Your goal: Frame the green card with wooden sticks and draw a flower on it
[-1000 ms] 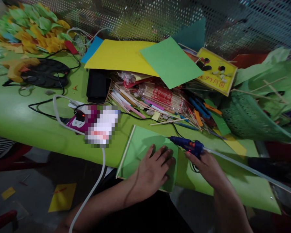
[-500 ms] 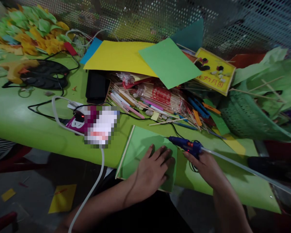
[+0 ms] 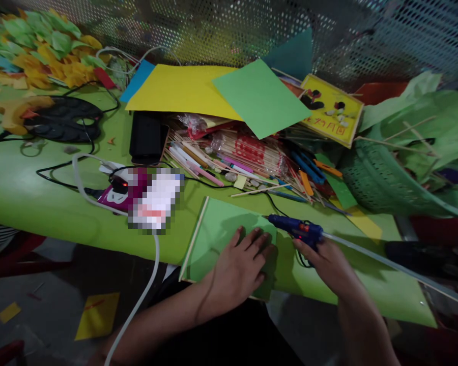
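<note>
The right grip (image 3: pixel 328 259) is closed around the handle of a blue glue gun (image 3: pixel 299 229), its nozzle pointing left over a green sheet (image 3: pixel 216 226). Left of it, the left grip (image 3: pixel 238 267) presses that sheet palm down, fingers spread, grasping nothing. Beyond both grips, pens (image 3: pixel 187 158) and thin sticks (image 3: pixel 259 153) lie heaped on the table (image 3: pixel 168 246).

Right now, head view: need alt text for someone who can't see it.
The left hand rests on a green card with a thin stick along its left edge; the right hand holds a blue glue gun, its tip near the card's far right corner. Behind lie pens, wooden sticks and a yellow sheet.
</note>
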The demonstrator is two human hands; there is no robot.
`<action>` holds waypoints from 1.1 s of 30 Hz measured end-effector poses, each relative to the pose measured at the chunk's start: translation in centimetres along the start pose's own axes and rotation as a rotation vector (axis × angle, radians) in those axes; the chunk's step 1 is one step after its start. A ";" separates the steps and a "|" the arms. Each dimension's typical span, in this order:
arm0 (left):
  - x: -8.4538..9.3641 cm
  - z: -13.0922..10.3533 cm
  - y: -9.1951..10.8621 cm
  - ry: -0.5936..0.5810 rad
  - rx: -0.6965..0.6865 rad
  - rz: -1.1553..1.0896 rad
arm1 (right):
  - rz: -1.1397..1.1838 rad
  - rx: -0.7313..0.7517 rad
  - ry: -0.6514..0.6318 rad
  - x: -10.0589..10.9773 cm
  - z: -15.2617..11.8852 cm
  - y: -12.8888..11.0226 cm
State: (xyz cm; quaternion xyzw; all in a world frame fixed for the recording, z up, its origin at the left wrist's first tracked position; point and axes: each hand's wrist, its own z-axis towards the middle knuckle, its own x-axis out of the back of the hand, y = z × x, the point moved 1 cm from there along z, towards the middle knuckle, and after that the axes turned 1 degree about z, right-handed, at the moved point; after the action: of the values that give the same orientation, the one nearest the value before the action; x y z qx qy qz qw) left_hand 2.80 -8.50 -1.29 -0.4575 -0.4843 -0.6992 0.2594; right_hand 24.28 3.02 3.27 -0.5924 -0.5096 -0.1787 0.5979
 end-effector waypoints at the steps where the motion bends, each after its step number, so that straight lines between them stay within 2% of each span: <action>1: -0.2 0.0 0.0 -0.004 0.002 -0.001 | -0.006 -0.004 -0.007 0.0 0.0 0.1; 12: -0.4 0.3 0.0 -0.042 0.013 0.032 | -0.056 0.040 -0.022 -0.8 0.8 -1.1; 22: 0.3 0.0 0.1 -0.047 0.014 0.035 | -0.021 -0.046 0.035 0.7 -0.5 1.0; 33: 0.1 0.3 0.5 -0.032 -0.033 0.013 | -0.024 -0.049 0.030 0.9 -0.6 0.7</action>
State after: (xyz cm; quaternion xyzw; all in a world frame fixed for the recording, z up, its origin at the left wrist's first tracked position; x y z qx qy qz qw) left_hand 3.31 -8.42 -0.95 -0.4761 -0.4736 -0.6980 0.2486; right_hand 25.46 3.00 3.74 -0.5982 -0.5028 -0.2073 0.5886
